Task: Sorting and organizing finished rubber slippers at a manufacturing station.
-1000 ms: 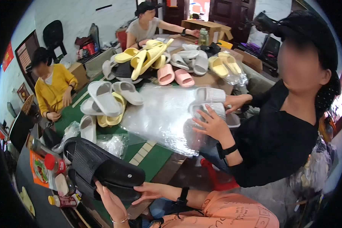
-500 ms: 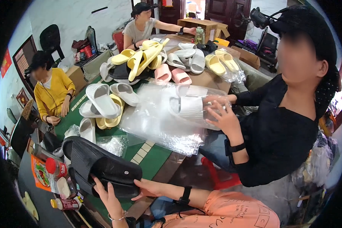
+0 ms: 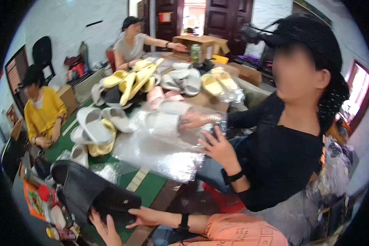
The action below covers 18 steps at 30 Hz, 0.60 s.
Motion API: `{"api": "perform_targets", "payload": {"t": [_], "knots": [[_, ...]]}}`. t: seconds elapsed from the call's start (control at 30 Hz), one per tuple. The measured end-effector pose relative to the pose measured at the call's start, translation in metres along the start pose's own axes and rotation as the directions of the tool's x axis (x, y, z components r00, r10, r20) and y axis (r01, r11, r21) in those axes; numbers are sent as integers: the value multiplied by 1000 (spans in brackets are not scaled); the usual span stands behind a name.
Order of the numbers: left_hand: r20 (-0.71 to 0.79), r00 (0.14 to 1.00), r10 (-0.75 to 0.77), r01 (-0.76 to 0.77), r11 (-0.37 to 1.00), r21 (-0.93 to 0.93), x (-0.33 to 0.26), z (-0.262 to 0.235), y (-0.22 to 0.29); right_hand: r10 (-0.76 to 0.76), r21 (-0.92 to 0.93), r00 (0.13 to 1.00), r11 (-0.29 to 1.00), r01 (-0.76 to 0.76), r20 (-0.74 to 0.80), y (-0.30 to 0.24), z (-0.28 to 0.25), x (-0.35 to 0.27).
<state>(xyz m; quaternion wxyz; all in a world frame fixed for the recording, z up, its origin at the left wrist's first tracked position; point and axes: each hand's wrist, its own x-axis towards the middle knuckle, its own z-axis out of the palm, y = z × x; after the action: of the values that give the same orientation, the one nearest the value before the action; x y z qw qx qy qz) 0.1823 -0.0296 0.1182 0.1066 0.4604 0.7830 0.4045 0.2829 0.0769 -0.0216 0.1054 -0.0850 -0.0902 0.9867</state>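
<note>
Black slipper [image 3: 92, 186], ribbed strap, held at a slant over the near edge of the green tabletop [image 3: 156, 183], strap end pointing away to the left, heel toward the wearer. Hands apart from each other, both at the slipper: right hand [image 3: 145, 216] clamped on the heel end; left hand [image 3: 104, 228] has its fingers against the near side, thumb raised, and whether it grips or only steadies, cannot tell. Just left of the slipper: red-lidded jar [image 3: 44, 192], orange packet [image 3: 33, 201], yellow-capped bottle [image 3: 60, 234]. Beyond it, light grey slippers [image 3: 96, 125] lie overlapping a yellow slipper [image 3: 101, 148]; farther back, a heap of yellow slippers [image 3: 140, 80]. To the right, a co-worker in black [image 3: 283, 151] has one hand at a pale ribbed slipper [image 3: 164, 123] by clear plastic bags [image 3: 151, 152], other hand spread. Some blur there.
</note>
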Motion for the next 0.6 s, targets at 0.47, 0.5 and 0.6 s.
{"api": "perform_targets", "payload": {"t": [0.47,0.5,0.6], "knots": [[26,994,108,-98,962,-255,-7,25,39,-123,150,980,984,99,155,-18,17,-27],[42,991,129,-111,952,-286,-5,26,41,-128,148,979,983,105,157,-20,16,-26],[58,990,130,-110,957,-267,-4,27,51,-165,122,974,982,147,158,-22,19,-28]]}}
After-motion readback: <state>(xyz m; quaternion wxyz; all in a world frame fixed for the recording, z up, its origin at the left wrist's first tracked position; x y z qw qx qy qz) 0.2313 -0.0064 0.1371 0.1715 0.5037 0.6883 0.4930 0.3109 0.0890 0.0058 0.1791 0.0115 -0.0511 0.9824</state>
